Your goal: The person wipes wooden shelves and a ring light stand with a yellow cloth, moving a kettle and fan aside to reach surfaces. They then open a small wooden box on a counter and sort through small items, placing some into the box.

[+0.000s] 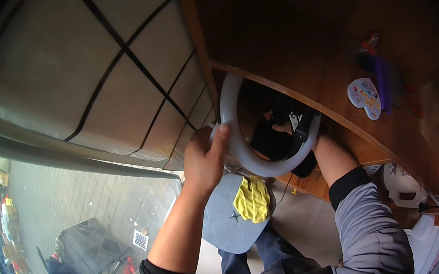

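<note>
A white ring light (265, 166) is tilted beneath the sloping edge of a wooden shelf. At its left rim is my left hand (208, 159), thumb against the ring and fingers curled behind it. My right forearm passes behind the lower right of the ring. Of my right hand (282, 129), only a small part shows through the ring's opening, in shadow, beside a black bracket (304, 129) with a pale metal piece. Its grip is hidden. Dark material fills much of the opening.
Below stands a grey padded stool (222, 216) bearing a yellow cloth (252, 199). The wooden shelf (316, 77) holds a heart-shaped item (365, 99) and a purple item (383, 84). Tiled wall (67, 74) and a glass pane are left; outside, a person's legs (66, 272) show. A white appliance (403, 187) stands right.
</note>
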